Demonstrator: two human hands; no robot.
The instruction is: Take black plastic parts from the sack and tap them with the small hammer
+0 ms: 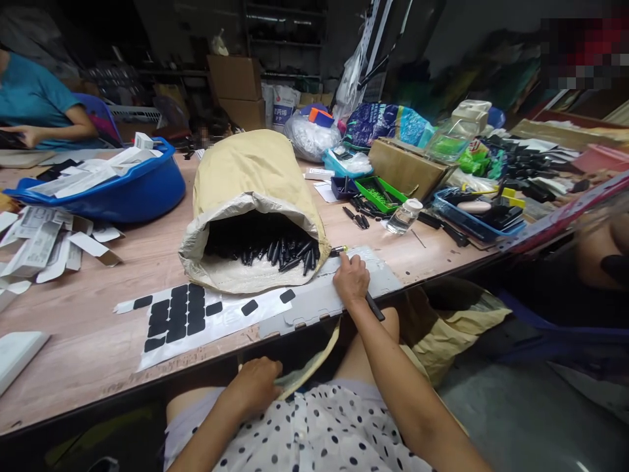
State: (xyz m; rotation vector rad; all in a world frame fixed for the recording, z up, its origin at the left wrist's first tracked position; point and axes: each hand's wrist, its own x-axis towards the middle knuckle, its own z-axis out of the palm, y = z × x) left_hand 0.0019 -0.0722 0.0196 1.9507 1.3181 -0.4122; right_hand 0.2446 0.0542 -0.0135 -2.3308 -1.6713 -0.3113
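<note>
Over the grey board (319, 301), right hand (351, 280) curled, its back upward.

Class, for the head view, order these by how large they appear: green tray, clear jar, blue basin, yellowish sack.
Largest to smallest, as pictured:
1. Yellowish sack
2. Blue basin
3. Green tray
4. Clear jar
True sizes may differ, since their distances from the camera vary.
</note>
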